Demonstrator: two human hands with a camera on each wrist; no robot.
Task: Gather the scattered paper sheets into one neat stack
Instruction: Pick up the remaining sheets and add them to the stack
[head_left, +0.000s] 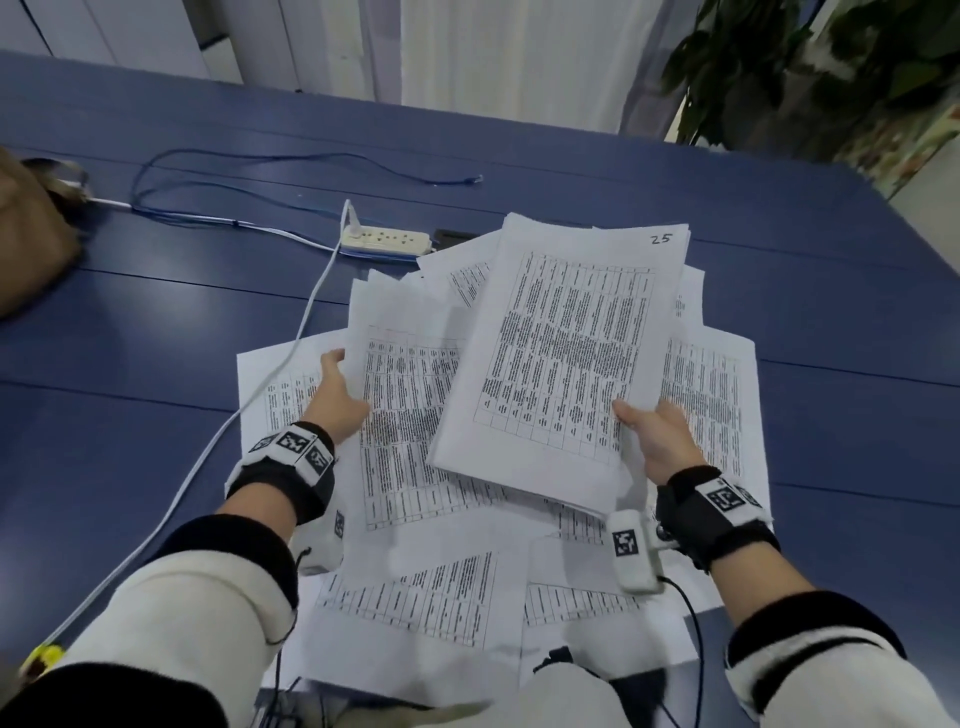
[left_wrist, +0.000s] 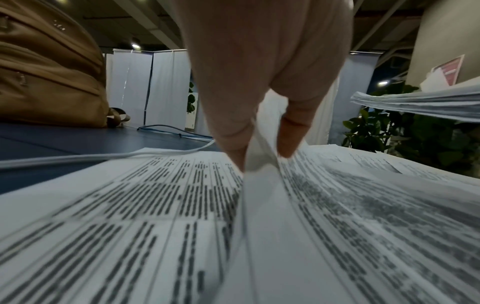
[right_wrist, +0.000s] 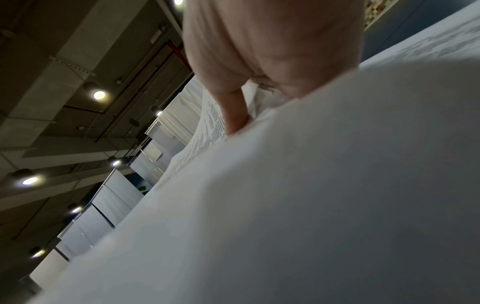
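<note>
Printed white sheets (head_left: 426, 587) lie spread in a loose heap on the blue table (head_left: 130, 364). My right hand (head_left: 652, 431) grips a thick stack of sheets (head_left: 566, 343) at its near right corner and holds it raised above the heap, thumb on top. In the right wrist view the stack (right_wrist: 311, 195) fills the frame under my right hand (right_wrist: 241, 115). My left hand (head_left: 337, 387) pinches the left edge of one sheet (head_left: 405, 395) lying on the heap. The left wrist view shows that sheet's edge (left_wrist: 259, 164) lifted between thumb and fingers (left_wrist: 233, 139).
A white power strip (head_left: 384, 240) sits just behind the papers. Its white cable (head_left: 291, 353) runs across the table's left side toward me and crosses one sheet. A thin blue cable (head_left: 249, 156) loops farther back. At the far left edge stands a brown bag (head_left: 31, 244), with a plant (head_left: 810, 67) behind the table's right corner.
</note>
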